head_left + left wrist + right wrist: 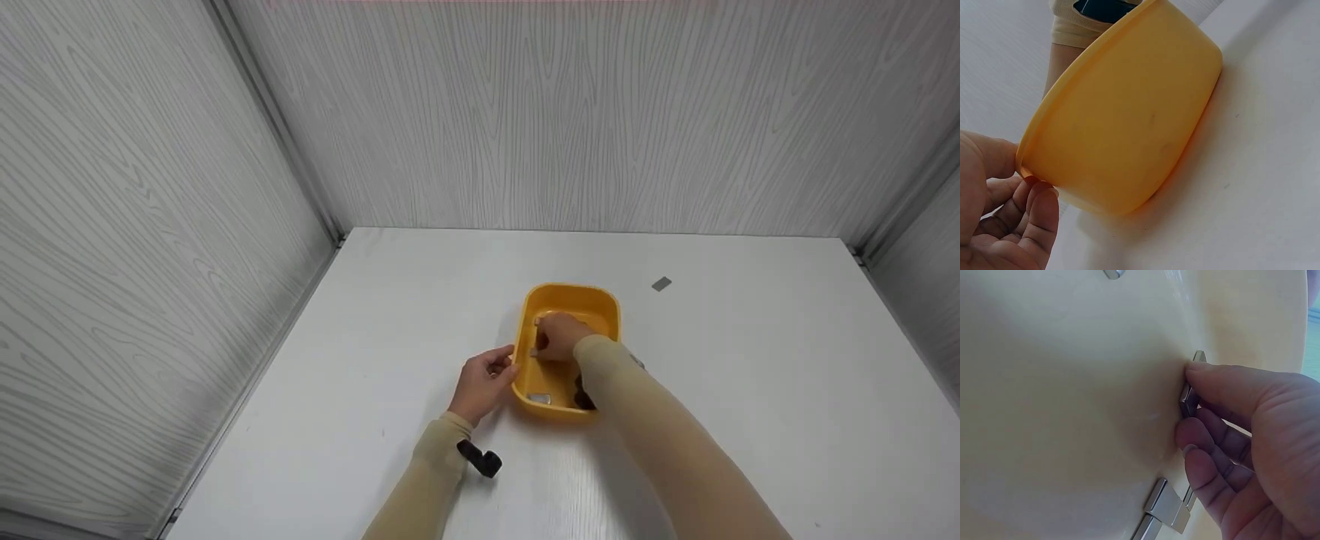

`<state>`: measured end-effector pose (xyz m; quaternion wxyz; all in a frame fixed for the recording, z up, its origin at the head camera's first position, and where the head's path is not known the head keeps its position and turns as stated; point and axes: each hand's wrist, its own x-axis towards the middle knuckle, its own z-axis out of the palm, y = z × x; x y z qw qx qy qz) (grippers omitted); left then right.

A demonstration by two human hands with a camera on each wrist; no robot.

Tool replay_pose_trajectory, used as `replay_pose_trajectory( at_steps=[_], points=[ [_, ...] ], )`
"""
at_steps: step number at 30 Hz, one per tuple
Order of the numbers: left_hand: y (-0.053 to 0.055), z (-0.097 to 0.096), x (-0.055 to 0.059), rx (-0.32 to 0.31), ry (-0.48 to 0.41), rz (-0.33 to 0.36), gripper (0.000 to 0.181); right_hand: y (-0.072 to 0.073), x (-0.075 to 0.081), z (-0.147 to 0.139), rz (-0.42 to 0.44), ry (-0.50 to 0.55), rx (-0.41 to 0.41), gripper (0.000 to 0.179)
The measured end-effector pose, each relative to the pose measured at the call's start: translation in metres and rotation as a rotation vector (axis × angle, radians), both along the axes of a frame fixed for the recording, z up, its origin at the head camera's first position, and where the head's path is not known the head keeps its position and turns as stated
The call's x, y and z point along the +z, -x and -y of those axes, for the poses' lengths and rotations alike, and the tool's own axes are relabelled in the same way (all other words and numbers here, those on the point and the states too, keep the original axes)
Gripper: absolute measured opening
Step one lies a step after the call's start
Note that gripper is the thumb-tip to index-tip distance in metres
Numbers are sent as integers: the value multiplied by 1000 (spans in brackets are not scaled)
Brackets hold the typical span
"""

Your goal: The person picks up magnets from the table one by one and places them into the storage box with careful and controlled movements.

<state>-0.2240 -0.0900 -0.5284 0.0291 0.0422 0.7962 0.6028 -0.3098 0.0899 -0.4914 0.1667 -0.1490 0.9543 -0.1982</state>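
Observation:
A yellow plastic tub (577,298) with rounded corners stands on the white table. My left hand (480,384) pinches its left rim between thumb and fingers; in the left wrist view the thumb lies on one side of the tub wall (1129,107) and the fingertips on the other. Reaching down inside the tub, my right hand (562,336) pinches a small silver metal block (1189,400) close to the inner wall. More silver blocks (1168,503) lie near the right fingertips. A flat silver piece (538,398) rests at the tub's near end.
To the right of the tub, toward the back of the table, lies a small grey rectangle (661,283). Pale wood-grain panels (510,120) enclose the table at the back and sides. A black device (480,459) is worn on the left wrist.

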Motion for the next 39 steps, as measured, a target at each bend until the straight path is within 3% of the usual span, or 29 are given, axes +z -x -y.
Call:
replay_pose_trajectory(
  at_steps=[7,12,19,26,32,39],
  points=[
    [1,-1,0,13,-7,31,38,0,2,-2,16,12,-26,18],
    [2,0,0,1,-10,17,38,1,5,-4,10,16,-34,21],
    [4,1,-3,-42,-38,-56,38,-1,16,-9,-47,36,29,21],
    [4,0,-2,-21,-33,1,38,4,26,-16,-92,50,63,18],
    [0,0,4,-27,-27,-25,39,9,32,-28,-176,43,112,22],
    [4,-2,-1,-13,-20,-8,38,8,49,-46,-185,54,76,27]
  ],
)
